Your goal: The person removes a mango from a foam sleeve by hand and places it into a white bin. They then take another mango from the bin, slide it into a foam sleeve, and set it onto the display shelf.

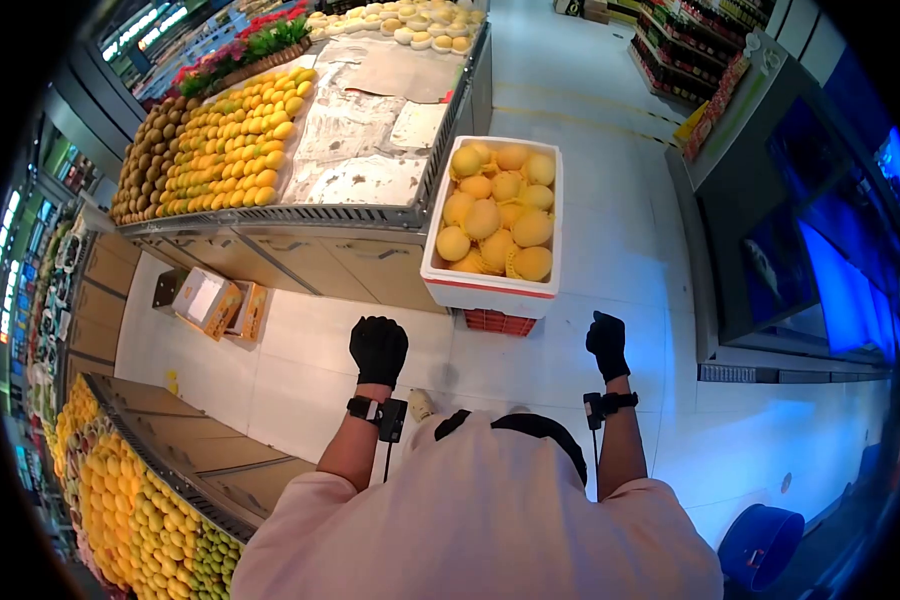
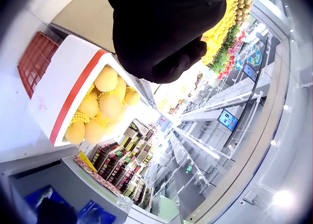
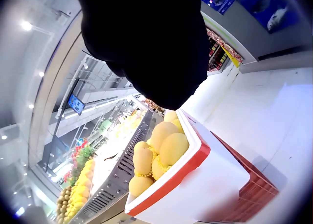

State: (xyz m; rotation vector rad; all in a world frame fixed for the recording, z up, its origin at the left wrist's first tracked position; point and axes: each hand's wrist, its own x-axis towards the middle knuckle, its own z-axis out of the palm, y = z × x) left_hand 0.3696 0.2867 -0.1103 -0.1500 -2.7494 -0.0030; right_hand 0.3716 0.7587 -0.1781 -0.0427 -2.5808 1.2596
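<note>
Both hands wear black gloves and are held up in front of the body, curled and with nothing in them. In the head view the left hand [image 1: 379,350] is over the floor, left of a white foam box [image 1: 490,290]; the right hand [image 1: 607,345] is to the box's lower right. Neither touches the box. Yellow round fruit [image 1: 482,218], some in yellow foam nets, fills the box, which stands on a red crate [image 1: 500,322]. The wrist views show the left hand [image 2: 164,36] and right hand [image 3: 146,43] as dark, closed shapes near the box.
A display counter [image 1: 370,215] with rows of yellow fruit [image 1: 235,150] adjoins the box's left side. Open cartons [image 1: 208,302] lie on the floor at left. A grey cabinet with screens [image 1: 770,220] is at right, a blue bin [image 1: 760,545] at lower right.
</note>
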